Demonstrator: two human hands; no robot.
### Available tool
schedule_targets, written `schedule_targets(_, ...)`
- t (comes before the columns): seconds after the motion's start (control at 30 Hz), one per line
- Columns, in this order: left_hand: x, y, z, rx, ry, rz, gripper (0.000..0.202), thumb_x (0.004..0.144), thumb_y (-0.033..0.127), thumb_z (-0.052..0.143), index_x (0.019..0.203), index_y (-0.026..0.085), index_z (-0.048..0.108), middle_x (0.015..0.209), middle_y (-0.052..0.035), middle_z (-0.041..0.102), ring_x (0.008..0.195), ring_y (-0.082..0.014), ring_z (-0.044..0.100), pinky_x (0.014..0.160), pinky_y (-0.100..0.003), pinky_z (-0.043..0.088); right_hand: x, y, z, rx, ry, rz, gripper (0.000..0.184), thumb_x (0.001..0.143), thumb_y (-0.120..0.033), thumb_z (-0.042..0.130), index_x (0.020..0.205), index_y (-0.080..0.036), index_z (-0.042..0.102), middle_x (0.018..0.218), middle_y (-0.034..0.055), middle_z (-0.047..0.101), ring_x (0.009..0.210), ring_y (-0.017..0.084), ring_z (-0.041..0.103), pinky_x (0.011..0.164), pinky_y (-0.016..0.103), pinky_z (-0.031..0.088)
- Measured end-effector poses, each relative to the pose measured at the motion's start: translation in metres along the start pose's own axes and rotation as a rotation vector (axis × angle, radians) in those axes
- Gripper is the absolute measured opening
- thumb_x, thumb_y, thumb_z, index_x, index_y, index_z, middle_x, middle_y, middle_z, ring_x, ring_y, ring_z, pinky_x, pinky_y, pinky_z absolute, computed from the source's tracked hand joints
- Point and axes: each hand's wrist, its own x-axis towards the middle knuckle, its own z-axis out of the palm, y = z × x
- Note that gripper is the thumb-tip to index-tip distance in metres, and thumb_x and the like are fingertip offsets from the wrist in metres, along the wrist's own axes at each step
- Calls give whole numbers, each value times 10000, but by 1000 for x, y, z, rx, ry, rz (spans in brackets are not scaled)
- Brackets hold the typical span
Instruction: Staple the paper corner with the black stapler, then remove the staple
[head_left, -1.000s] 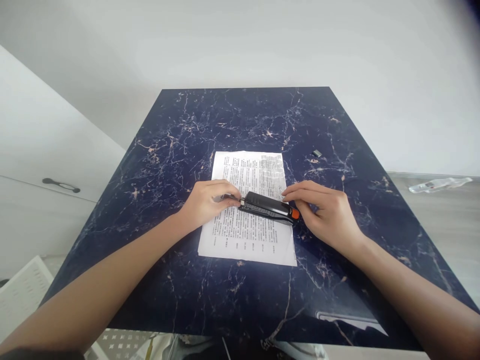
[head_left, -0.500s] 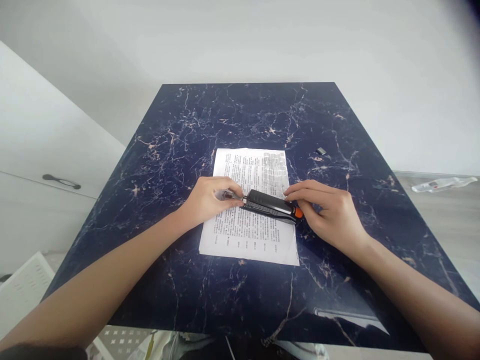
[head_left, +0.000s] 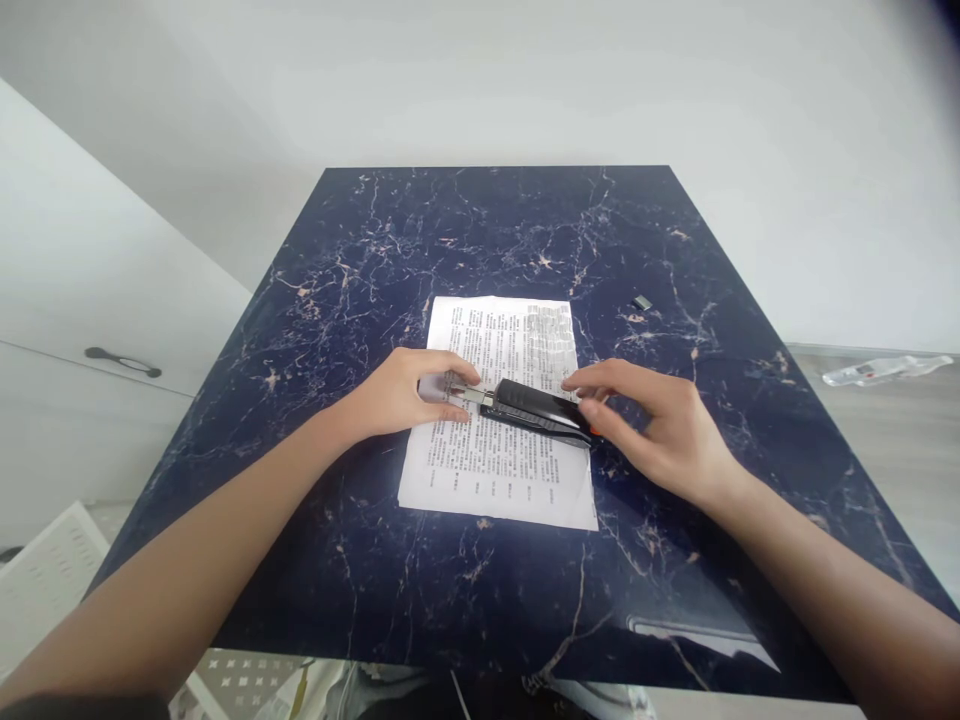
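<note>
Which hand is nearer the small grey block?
Right: the right hand is below the small grey block in the picture; the left hand is farther, at the stapler's left end.

Bright, soft, fairly even light, source out of view; wall (head_left: 480,90) pale and low-contrast, greyer toward far left, while paper (head_left: 495,495) reads near-white, its print too soft to make out. Glossy dark tabletop (head_left: 420,240) carries a pale reflection (head_left: 705,645) near right and goes darkest along its near edge. Wide-angle stretch enlarges both forearms (head_left: 195,560) toward the near corners, dark blurry wedge (head_left: 948,15) cuts the far right corner, fine detail looks smeared.
</note>
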Motion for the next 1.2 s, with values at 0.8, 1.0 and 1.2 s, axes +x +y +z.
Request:
schedule_targets(0.8,9,12,22,192,31,374,197,902,376,789,1061,269,738,947,-15,780,923,-209,708,879,-392,527,-6,-11,26,-16,-191,-116,280,965,-249,696,1240,-208,666,1024,66,731,911,211,677,778,363,581)
schedule_targets(1.0,3,2,7,333,377,147,262,955,490,680,1115,289,733,1122,-55,760,1109,-290,678,1050,-499,494,-6,-13,28,18,-152,-144,410,1000,-308,684,1388,-224,581,1152,96,723,1023,242,675,878,435,604)
schedule_targets(1.2,6,-17,12,651,514,-230,499,974,508,547,1342,176,606,1522,-192,506,1466,-462,381,1198,-666,317,-7,-16,30,54,-131,-154,378,1008,-287,662,1376,-229,597,1145,84,733,1020,237,678,878,431,613)
